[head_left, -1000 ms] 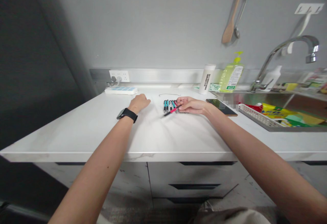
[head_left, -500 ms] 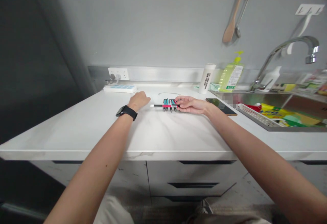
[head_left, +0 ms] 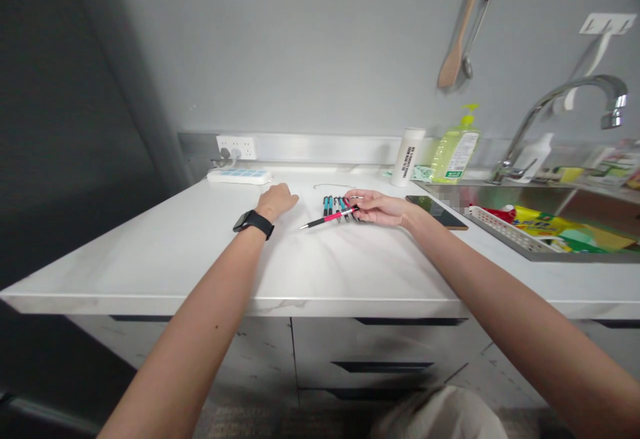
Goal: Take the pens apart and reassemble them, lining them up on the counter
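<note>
A red and black pen (head_left: 327, 217) is held at its right end by my right hand (head_left: 383, 209), fingers pinched round it. Its silver tip points left and slightly down, above the counter. Right behind it lies a row of several pens (head_left: 329, 204) side by side, some with turquoise barrels; my fingers and the held pen partly cover the row. My left hand (head_left: 277, 201), with a black watch (head_left: 253, 223) at the wrist, rests palm down on the countertop left of the pens. Its fingers are curled under, and nothing shows in them.
A power strip (head_left: 239, 177) lies at the back left of the white counter (head_left: 165, 252). Behind my right hand stand a white bottle (head_left: 407, 159) and a green pump bottle (head_left: 454, 155). A dark tablet-like slab (head_left: 440, 212) lies beside the sink (head_left: 520, 249). The faucet (head_left: 565, 92) arches above.
The pen in my right hand has swung from level to slanted, its left end now lower and nearer me. A silver tip now shows at that end. My left hand has barely moved.
</note>
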Action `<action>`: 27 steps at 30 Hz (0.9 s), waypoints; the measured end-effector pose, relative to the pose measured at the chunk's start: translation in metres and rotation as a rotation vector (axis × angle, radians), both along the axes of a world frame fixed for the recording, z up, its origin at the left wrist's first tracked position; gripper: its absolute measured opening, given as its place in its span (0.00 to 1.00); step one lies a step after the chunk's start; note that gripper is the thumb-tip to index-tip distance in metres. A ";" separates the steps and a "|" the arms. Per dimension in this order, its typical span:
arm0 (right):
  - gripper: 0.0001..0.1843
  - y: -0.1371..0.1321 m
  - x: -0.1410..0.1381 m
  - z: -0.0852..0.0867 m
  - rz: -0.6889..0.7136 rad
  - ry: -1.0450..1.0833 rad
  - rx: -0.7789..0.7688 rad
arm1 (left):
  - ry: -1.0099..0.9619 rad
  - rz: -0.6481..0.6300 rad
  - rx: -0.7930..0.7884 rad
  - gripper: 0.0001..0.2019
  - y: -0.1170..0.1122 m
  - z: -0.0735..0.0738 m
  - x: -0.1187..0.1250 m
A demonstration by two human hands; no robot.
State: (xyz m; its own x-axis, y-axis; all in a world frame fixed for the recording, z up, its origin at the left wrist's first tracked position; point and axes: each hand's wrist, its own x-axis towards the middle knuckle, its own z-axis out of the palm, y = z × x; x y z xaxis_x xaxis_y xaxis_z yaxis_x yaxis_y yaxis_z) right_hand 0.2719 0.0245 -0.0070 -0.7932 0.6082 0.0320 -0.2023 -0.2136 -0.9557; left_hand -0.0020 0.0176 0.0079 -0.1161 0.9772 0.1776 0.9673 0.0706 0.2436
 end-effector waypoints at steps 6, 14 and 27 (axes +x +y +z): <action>0.21 0.003 -0.001 -0.002 -0.002 -0.001 -0.011 | -0.004 0.003 -0.005 0.20 -0.001 0.000 0.000; 0.24 0.000 0.000 -0.002 0.044 -0.004 -0.021 | -0.010 -0.002 -0.010 0.20 -0.004 -0.001 0.002; 0.16 -0.002 -0.004 -0.002 -0.033 -0.034 0.006 | -0.668 -0.239 -0.093 0.12 -0.005 0.006 0.012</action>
State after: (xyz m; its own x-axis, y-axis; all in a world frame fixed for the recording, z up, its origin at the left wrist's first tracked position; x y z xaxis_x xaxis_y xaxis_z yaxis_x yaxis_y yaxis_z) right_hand 0.2681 0.0227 -0.0086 -0.7732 0.6342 0.0088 -0.1766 -0.2020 -0.9633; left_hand 0.0102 0.0130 0.0141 0.0484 0.9971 0.0580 0.6050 -0.0755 0.7926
